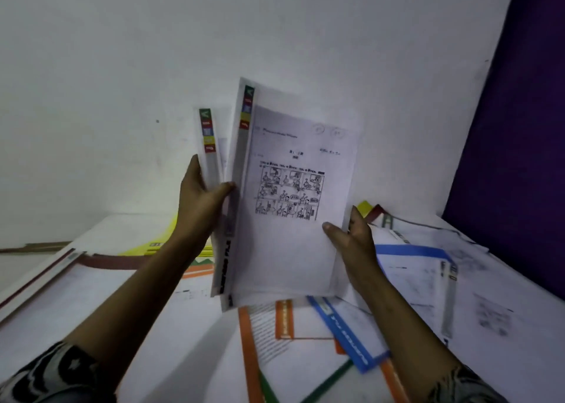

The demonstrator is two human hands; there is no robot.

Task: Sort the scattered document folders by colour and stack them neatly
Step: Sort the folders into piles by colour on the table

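Facing a plain white wall (122, 66), with a purple panel (519, 127) at the right. Looking down on a white table (128, 228) carrying scattered folders. Showing a yellow stack (159, 240) at the back left and a dark-red-spined folder (107, 262) in front of it. Showing also an orange-spined folder (249, 356) at the near centre, a blue-spined folder (348, 332) lying slantwise just right of it, and a blue-edged folder (409, 249) further back on the right.

Holding two clear folders upright above the table, before the wall. Presenting the front folder (293, 249) face-on, displaying a printed sheet with a three-row grid of comic panels. Finding its heading and captions too blurred to read. Showing the rear folder (211, 146) just to the left, partly hidden behind the front one. Showing on each pale spine a strip of green, red, blue, yellow and red squares at the top. Finding the black lettering lower on the front spine too blurred to read.

Clasping both spines with the left grip (198, 201), fingers curled behind and thumb lying across the front. Pinching the front folder's lower right edge with the right grip (351, 234), thumb on the sheet side and fingers behind.
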